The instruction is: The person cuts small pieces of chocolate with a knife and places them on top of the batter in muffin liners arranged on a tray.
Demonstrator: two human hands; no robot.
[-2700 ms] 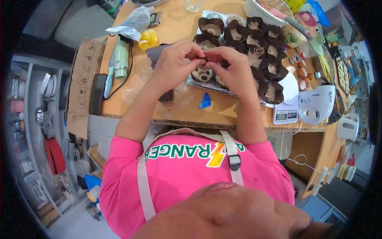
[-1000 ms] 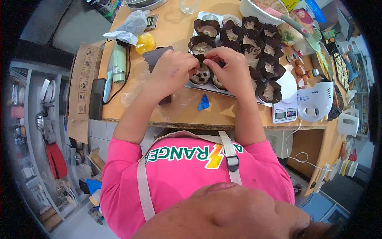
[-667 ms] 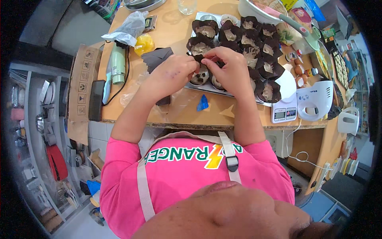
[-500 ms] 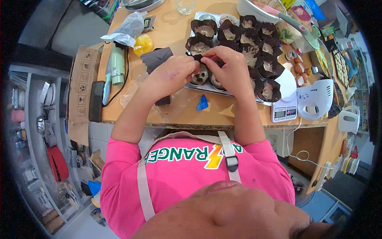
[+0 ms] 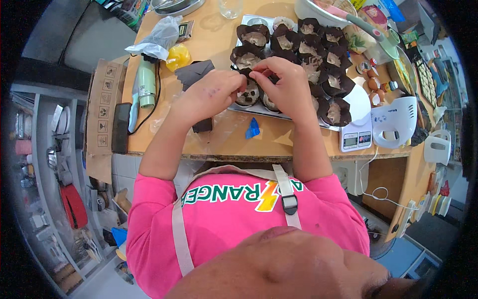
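My left hand [image 5: 214,94] and my right hand [image 5: 285,88] meet over the front-left of a metal tray [image 5: 286,116], fingers closed in pinches. What they grip is small or hidden among the dark shapes between them. Just below my fingers is a pale-filled cup with dark chunks [image 5: 246,97]. Behind and to the right are several dark brown tulip paper cups [image 5: 281,40] holding pale batter or cream. Beside my left hand lie folded dark papers [image 5: 191,70] and a thin clear plastic sheet. A small blue wrapper [image 5: 253,128] sits in front of the tray.
At left are a green cylindrical appliance [image 5: 147,84], plastic bags [image 5: 159,37], a phone-like slab [image 5: 121,127] and cardboard [image 5: 102,99]. At right are a white scale [image 5: 356,139], a hand mixer [image 5: 396,119], eggshells [image 5: 374,84], jars and a white bowl [image 5: 321,10] with a spatula.
My left hand has turned back-upward since the oldest frame and moved slightly down, its fingertips now more hidden. My right hand stays pinched near it, shifted slightly left and up in the picture.
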